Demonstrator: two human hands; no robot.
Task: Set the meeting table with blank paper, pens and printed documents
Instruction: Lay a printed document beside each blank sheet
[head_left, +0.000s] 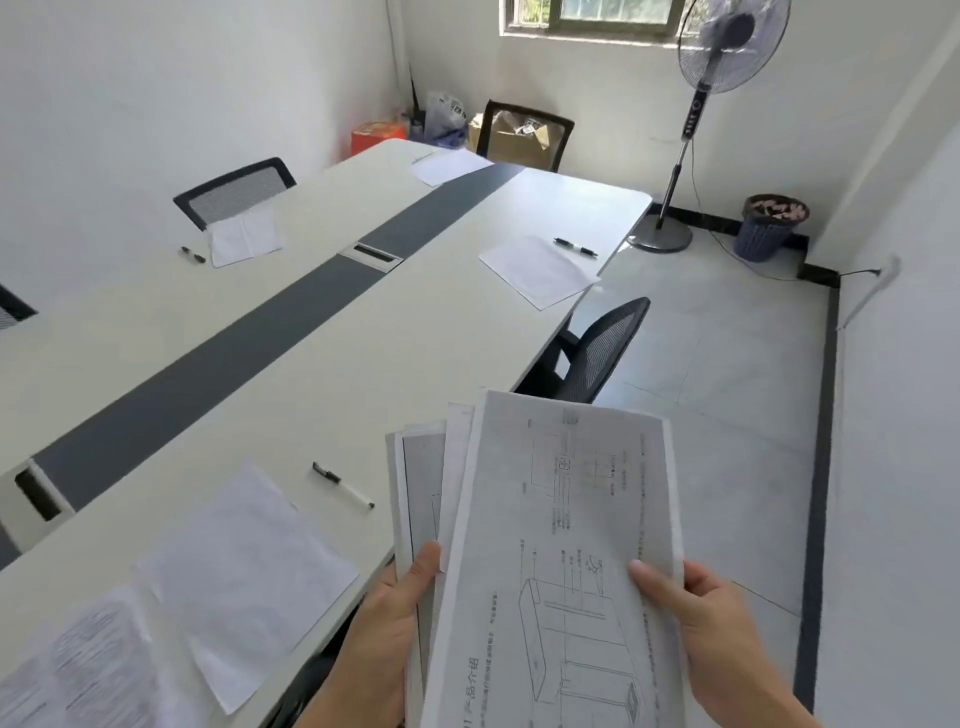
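Your left hand (387, 618) and right hand (696, 618) each pinch the printed documents (566, 545), fanned past the table (363, 364) edge over open floor (727, 389).

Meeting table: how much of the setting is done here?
Done: four places have blank paper and a pen; only the nearest has a printed document. In hand: both hands, left and right, hold printed sheets. Left: documents for the other places.

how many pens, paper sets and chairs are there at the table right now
pens: 3
paper sets lying on the table: 4
chairs: 4
total: 11
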